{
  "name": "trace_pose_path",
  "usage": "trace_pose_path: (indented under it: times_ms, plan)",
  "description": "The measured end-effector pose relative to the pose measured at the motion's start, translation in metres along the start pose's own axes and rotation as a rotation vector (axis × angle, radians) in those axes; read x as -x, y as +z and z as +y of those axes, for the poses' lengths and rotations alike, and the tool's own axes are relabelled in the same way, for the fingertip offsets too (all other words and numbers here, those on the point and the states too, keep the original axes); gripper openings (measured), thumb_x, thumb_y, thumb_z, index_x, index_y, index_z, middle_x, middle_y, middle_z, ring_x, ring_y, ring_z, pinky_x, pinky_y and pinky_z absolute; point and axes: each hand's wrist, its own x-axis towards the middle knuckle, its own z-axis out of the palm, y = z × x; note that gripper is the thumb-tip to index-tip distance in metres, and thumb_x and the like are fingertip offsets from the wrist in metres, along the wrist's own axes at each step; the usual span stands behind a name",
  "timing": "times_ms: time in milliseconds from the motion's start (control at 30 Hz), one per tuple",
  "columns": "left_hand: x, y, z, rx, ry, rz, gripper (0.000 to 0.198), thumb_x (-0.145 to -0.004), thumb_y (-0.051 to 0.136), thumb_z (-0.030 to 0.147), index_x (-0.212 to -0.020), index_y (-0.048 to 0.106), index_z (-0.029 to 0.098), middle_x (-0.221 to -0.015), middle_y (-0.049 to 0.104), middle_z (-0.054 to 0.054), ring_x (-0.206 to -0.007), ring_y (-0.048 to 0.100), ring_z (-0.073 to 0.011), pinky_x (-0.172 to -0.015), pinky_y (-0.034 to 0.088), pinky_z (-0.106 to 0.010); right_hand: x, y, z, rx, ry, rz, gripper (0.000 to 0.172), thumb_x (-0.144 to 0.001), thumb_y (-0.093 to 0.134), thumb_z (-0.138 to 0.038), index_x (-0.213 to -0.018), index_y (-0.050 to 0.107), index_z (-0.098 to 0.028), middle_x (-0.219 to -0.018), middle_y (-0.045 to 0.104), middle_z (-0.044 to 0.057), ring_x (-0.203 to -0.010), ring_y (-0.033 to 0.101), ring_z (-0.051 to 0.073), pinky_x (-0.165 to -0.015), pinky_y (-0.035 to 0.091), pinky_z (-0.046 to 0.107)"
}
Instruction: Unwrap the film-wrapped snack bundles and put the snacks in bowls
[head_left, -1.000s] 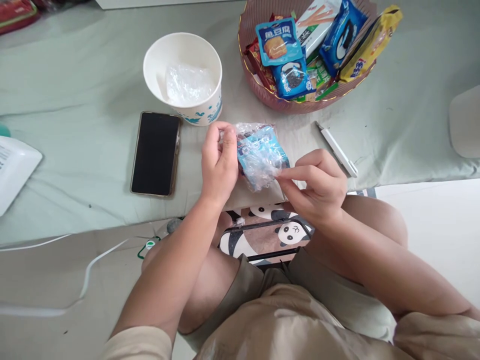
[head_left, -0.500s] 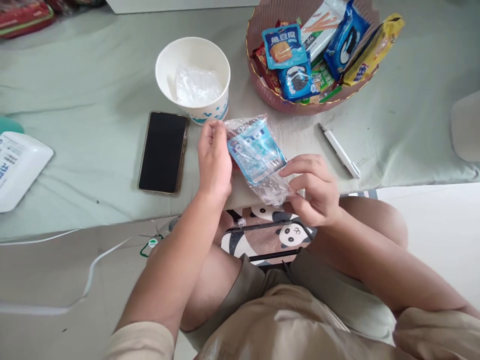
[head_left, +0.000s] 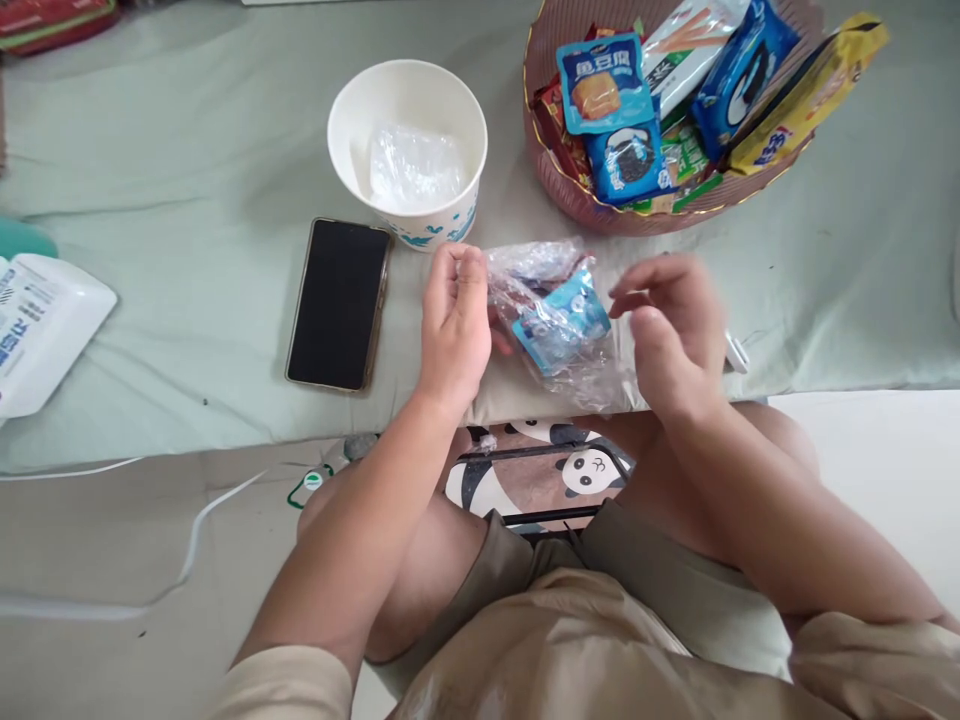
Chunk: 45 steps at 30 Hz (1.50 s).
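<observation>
My left hand (head_left: 456,330) is closed on the upper left edge of a crinkled clear plastic bag (head_left: 592,385). Inside the bag, a blue snack packet (head_left: 562,320) lies tilted, with something dark red partly visible behind it. To the right of the bag, my right hand (head_left: 679,340) is in the air, slightly blurred, its thumb and fingers apart and nothing visible between them. It partly covers a white pen (head_left: 737,353) on the cloth.
A white paper tub (head_left: 352,150) with crumpled clear plastic (head_left: 416,170) inside stands behind my left hand. A black phone (head_left: 337,305) lies to its left. A pink ribbed bowl (head_left: 570,205) of wrapped snacks stands at the back right. A white pack (head_left: 52,330) sits far left.
My right hand has let go of the bag's lower right end and moved right and up. The blue packet has shifted right within the bag. My view has moved slightly.
</observation>
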Motion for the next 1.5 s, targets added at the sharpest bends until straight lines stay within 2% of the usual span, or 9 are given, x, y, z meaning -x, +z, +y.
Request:
trace_pose_path:
  times_ms: [133, 233, 567, 700, 800, 933, 1100, 1300, 1500]
  plan:
    - [0.003, 0.002, 0.008, 0.055, 0.105, -0.032, 0.043, -0.097, 0.059, 0.067, -0.086, 0.054, 0.026, -0.070, 0.042, 0.003, -0.058, 0.047, -0.0112, -0.055, 0.043, -0.027, -0.005, 0.009, 0.001, -0.074, 0.192, -0.270, 0.073, -0.088, 0.064, -0.074, -0.141, 0.046, -0.027, -0.112, 0.068, 0.008, -0.089, 0.069, 0.021, -0.071, 0.057, 0.033]
    - [0.003, 0.004, 0.014, 0.074, 0.137, -0.024, 0.040, -0.098, 0.062, 0.062, -0.083, 0.054, 0.025, -0.071, 0.041, 0.002, -0.060, 0.043, -0.0126, -0.056, 0.039, -0.028, -0.005, 0.010, -0.001, -0.112, 0.222, -0.351, 0.074, -0.086, 0.070, -0.069, -0.141, 0.046, -0.025, -0.105, 0.068, 0.006, -0.085, 0.068, 0.020, -0.072, 0.058, 0.035]
    - [-0.002, -0.001, 0.025, 0.076, 0.039, 0.177, 0.059, -0.083, 0.065, 0.082, -0.101, 0.052, 0.027, -0.086, 0.056, 0.001, -0.059, 0.056, -0.0093, -0.039, 0.030, -0.024, 0.000, 0.007, -0.001, -0.148, 0.197, -0.170, 0.056, -0.086, 0.074, -0.063, -0.126, 0.056, -0.027, -0.110, 0.069, 0.005, -0.098, 0.069, 0.025, -0.085, 0.058, 0.042]
    - [0.016, 0.001, 0.031, -0.135, -0.007, 0.018, 0.067, -0.074, 0.073, 0.083, -0.102, 0.053, 0.025, -0.099, 0.057, -0.003, -0.077, 0.059, -0.0125, -0.051, 0.040, -0.024, 0.002, 0.007, 0.000, -0.167, 0.155, -0.008, 0.051, -0.089, 0.072, -0.060, -0.128, 0.057, -0.031, -0.116, 0.069, 0.006, -0.114, 0.069, 0.029, -0.094, 0.058, 0.046]
    - [0.027, 0.004, 0.035, -0.322, 0.091, -0.185, 0.051, -0.076, 0.082, 0.066, -0.087, 0.058, 0.022, -0.090, 0.058, -0.003, -0.080, 0.059, -0.0150, -0.062, 0.047, -0.028, 0.005, 0.007, 0.001, -0.171, 0.184, 0.032, 0.053, -0.087, 0.076, -0.058, -0.130, 0.055, -0.034, -0.120, 0.069, 0.005, -0.119, 0.069, 0.030, -0.095, 0.059, 0.046]
    - [0.035, 0.010, 0.038, -0.483, 0.274, -0.217, 0.026, -0.079, 0.083, 0.031, -0.074, 0.060, 0.020, -0.085, 0.056, -0.001, -0.080, 0.061, -0.0155, -0.073, 0.051, -0.032, 0.008, 0.007, -0.002, -0.175, 0.222, 0.066, 0.054, -0.084, 0.080, -0.054, -0.127, 0.055, -0.034, -0.121, 0.068, 0.005, -0.118, 0.069, 0.027, -0.094, 0.059, 0.042]
    - [0.036, 0.012, 0.039, -0.364, 0.330, -0.307, 0.019, -0.085, 0.066, 0.013, -0.069, 0.060, 0.019, -0.082, 0.056, -0.001, -0.069, 0.056, -0.0109, -0.060, 0.046, -0.026, 0.006, 0.005, -0.005, -0.190, 0.248, 0.134, 0.044, -0.084, 0.081, -0.049, -0.117, 0.058, -0.031, -0.110, 0.070, 0.003, -0.116, 0.070, 0.026, -0.099, 0.059, 0.044]
    - [0.021, 0.001, 0.038, -0.013, 0.238, -0.174, 0.027, -0.079, 0.067, 0.010, -0.058, 0.052, 0.019, -0.070, 0.050, 0.001, -0.064, 0.049, -0.0099, -0.056, 0.038, -0.025, 0.004, 0.007, 0.006, -0.350, 0.259, 0.164, 0.035, -0.088, 0.075, -0.053, -0.114, 0.060, -0.035, -0.113, 0.072, -0.001, -0.119, 0.070, 0.025, -0.098, 0.059, 0.045]
    - [0.007, -0.009, 0.040, 0.272, -0.213, 0.037, 0.045, -0.083, 0.076, 0.043, -0.061, 0.043, 0.022, -0.061, 0.043, 0.002, -0.052, 0.045, -0.0106, -0.047, 0.037, -0.026, -0.003, 0.012, 0.003, -0.553, 0.397, 0.173, 0.043, -0.081, 0.075, -0.061, -0.109, 0.060, -0.033, -0.110, 0.075, 0.002, -0.125, 0.069, 0.029, -0.090, 0.064, 0.046]
